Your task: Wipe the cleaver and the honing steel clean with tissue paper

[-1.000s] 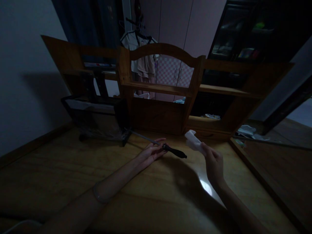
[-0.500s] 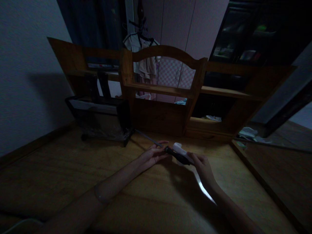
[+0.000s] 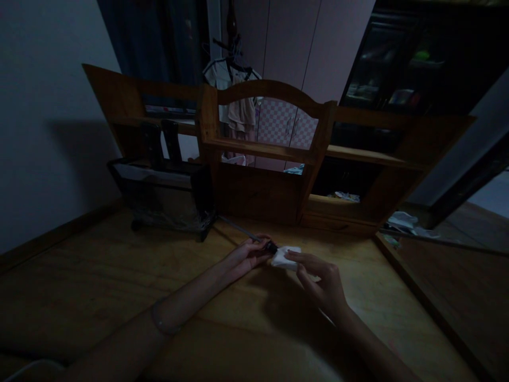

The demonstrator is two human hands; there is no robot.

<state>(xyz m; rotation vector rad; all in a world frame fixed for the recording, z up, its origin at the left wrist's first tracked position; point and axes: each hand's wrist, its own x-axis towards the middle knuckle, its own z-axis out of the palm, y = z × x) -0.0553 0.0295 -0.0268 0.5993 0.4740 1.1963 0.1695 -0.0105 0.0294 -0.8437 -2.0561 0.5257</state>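
Note:
My left hand (image 3: 243, 259) is closed around a sharpening steel where its thin grey rod (image 3: 238, 227) meets the black handle (image 3: 272, 247). The rod points up and left, toward the knife block (image 3: 165, 193). In my right hand (image 3: 325, 278) is a folded white tissue (image 3: 284, 258), pinched between thumb and fingers and pressed over the handle. Most of the handle is hidden beneath the tissue and fingers. Two black knife handles, a left one (image 3: 151, 144) and a right one (image 3: 171, 140), stand up out of the block.
A wooden shelf unit (image 3: 258, 196) rises along the back of the wooden table (image 3: 222, 329). White plastic bags (image 3: 405, 220) lie beyond the right edge. At the lower left runs a white cable (image 3: 37, 364). The room is dim.
My right hand has brought the tissue left along the handle toward my left hand, covering the black handle that showed before. My left hand stays nearly in place on the steel.

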